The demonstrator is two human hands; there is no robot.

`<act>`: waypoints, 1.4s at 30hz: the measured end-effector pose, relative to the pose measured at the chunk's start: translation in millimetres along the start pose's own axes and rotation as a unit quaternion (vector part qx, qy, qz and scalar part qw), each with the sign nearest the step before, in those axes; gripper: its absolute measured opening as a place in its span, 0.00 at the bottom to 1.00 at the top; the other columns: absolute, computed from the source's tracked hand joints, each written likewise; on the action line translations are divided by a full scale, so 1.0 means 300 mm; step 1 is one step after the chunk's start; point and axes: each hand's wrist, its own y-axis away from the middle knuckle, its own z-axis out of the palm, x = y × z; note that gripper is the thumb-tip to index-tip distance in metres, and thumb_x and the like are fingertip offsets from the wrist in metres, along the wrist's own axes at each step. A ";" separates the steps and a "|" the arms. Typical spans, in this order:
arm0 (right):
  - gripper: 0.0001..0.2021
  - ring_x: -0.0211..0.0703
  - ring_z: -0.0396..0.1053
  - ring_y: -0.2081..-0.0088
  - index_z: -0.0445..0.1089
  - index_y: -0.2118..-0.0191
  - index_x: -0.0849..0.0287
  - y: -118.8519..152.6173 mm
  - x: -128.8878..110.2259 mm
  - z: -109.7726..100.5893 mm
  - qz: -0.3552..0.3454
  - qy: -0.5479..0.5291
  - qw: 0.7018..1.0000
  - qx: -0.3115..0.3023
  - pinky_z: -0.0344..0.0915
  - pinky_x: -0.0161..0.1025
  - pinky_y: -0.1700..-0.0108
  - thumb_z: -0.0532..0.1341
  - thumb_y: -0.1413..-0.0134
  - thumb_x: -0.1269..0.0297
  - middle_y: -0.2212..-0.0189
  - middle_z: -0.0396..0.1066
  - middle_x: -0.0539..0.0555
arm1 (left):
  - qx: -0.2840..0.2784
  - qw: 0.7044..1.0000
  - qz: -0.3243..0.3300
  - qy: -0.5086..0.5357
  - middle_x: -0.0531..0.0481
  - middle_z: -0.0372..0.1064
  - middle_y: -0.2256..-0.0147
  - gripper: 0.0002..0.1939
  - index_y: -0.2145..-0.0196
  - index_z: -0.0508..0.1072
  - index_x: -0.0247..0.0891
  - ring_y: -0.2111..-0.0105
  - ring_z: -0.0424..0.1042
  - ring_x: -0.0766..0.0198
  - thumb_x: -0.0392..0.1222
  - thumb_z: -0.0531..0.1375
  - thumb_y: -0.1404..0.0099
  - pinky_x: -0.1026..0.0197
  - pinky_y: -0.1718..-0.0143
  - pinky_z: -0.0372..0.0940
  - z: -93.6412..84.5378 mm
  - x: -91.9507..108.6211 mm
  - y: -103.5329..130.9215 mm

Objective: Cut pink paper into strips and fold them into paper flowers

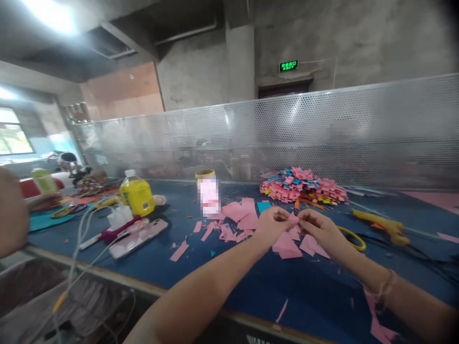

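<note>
Nearest you, a thin pink strip [282, 310] is lying close to the front edge of the blue table [297, 291]. Beyond it, pink scraps [287, 246] are lying flat beneath your hands. Above them, your left hand [274, 224] is pinching a small pink piece [294, 219] between its fingertips, and your right hand [320, 229] is gripping the same piece from the other side, its fingers curling inward. A bracelet [385, 289] is circling your right wrist.

To the left, a phone [138, 239] is lying near the table edge, and a bottle of yellow liquid [138, 195] is standing upright behind it. To the right of your hands, a yellow ring [358, 243] is lying near a yellow glue gun [385, 227]. Farther back, larger pink sheets [242, 212] are overlapping in front of an upright, partly blurred cylinder [206, 191]. A pile of pink and blue folded pieces [301, 184] is sitting before the perforated metal panel [236, 134]. Beyond that, a green exit sign [289, 66] is glowing on the wall.
</note>
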 end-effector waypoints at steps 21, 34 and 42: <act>0.02 0.35 0.63 0.75 0.60 0.72 0.58 -0.003 -0.006 -0.015 -0.087 0.149 0.985 0.015 0.63 0.34 0.73 0.53 0.54 0.67 0.77 0.62 0.49 | -0.041 0.981 -0.140 0.130 0.52 0.66 0.82 0.13 0.80 0.67 0.30 0.82 0.65 0.73 0.40 0.66 0.60 0.68 0.76 0.60 0.003 0.029 0.000; 0.03 0.37 0.64 0.73 0.63 0.72 0.59 0.000 -0.020 -0.033 -0.132 0.233 0.963 0.035 0.62 0.34 0.71 0.54 0.56 0.67 0.76 0.66 0.50 | -0.044 0.975 -0.173 0.134 0.49 0.68 0.80 0.08 0.80 0.70 0.29 0.82 0.65 0.74 0.36 0.65 0.58 0.68 0.75 0.61 0.001 0.047 0.003; 0.04 0.38 0.65 0.71 0.64 0.73 0.58 0.011 -0.045 -0.043 -0.194 0.279 0.940 0.036 0.63 0.35 0.70 0.53 0.54 0.68 0.74 0.67 0.52 | -0.063 0.971 -0.178 0.146 0.49 0.69 0.80 0.05 0.80 0.70 0.29 0.81 0.66 0.73 0.33 0.63 0.56 0.68 0.75 0.61 -0.002 0.062 0.004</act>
